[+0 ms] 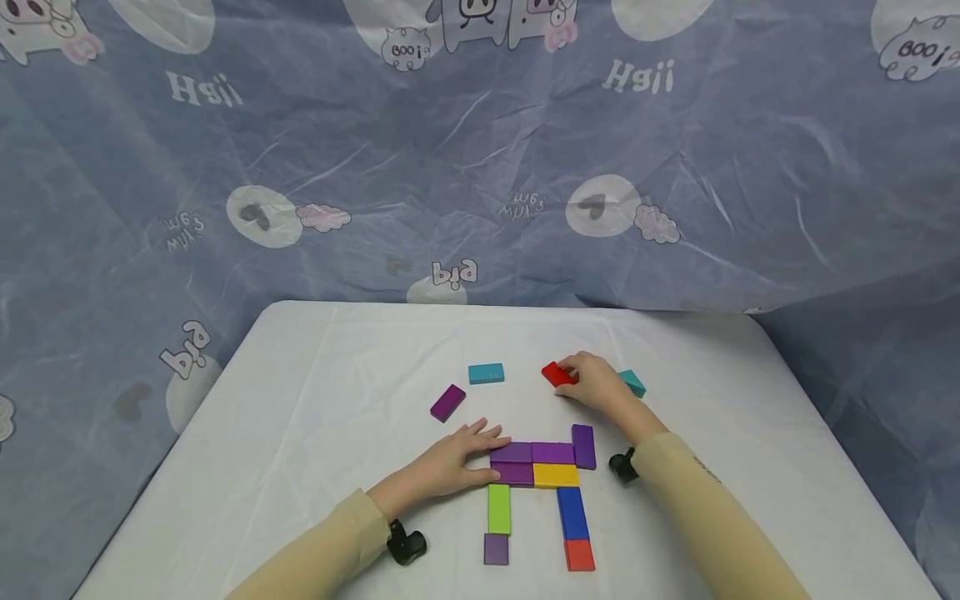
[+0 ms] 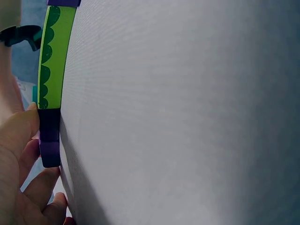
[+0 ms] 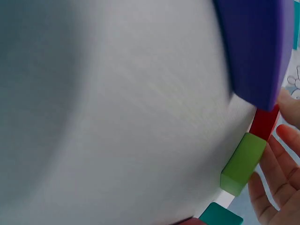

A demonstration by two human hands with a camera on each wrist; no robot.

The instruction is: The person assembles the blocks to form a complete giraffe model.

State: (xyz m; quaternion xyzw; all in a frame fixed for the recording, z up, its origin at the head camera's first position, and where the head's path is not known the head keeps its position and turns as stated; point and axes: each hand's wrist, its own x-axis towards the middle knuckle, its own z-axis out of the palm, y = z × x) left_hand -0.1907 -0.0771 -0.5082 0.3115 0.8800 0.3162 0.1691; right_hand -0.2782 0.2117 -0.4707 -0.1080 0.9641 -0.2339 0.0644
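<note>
While L hand [image 1: 447,463] touches purple blks [image 1: 513,453], fingers spread, I see R hand [image 1: 597,385] pinching red blk [image 1: 557,373].

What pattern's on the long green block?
Dark green scallops line the long green block, clearest in left wrist view.

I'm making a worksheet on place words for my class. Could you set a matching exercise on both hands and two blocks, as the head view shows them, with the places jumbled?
Column one:
1. left hand
2. right hand
3. lime block
4. blue block

Column two:
A. between the yellow block and an orange-red block
B. fingers at a loose red block
C. just above a short purple block
D. touching long purple blocks

Pairs: 1-D, 2-B, 3-C, 4-A
</note>
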